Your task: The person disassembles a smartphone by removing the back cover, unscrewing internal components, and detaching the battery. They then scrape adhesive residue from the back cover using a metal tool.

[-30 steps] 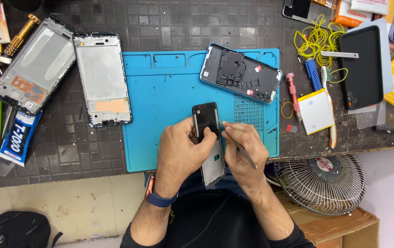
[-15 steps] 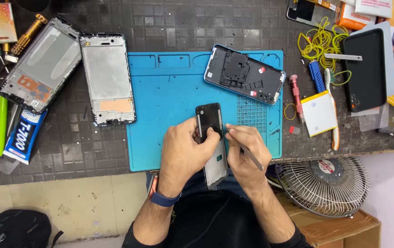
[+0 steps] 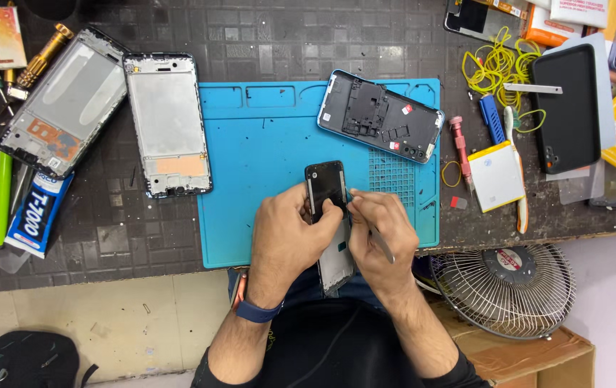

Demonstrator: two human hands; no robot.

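My left hand (image 3: 286,233) grips a slim black phone part (image 3: 327,188), held upright over the near edge of the blue work mat (image 3: 265,151). Its lower end, pale and shiny, sticks out below my hands towards my lap. My right hand (image 3: 380,237) presses against the part's right side and holds a thin metal tool (image 3: 382,244) that points down and to the right. An opened phone housing (image 3: 380,118) with a blue rim lies on the mat's far right corner.
Two bare phone frames (image 3: 168,122) lie left of the mat, with a glue tube (image 3: 35,215), screwdrivers (image 3: 35,61) and a green pen (image 3: 3,197). Right of it are yellow wire (image 3: 498,65), a white battery (image 3: 496,176), a black phone (image 3: 566,108). A small fan (image 3: 509,287) stands below the bench edge.
My hands have stayed in the same grip on the black part; only the view has drifted slightly, so the bench sits a little to the right in the picture.
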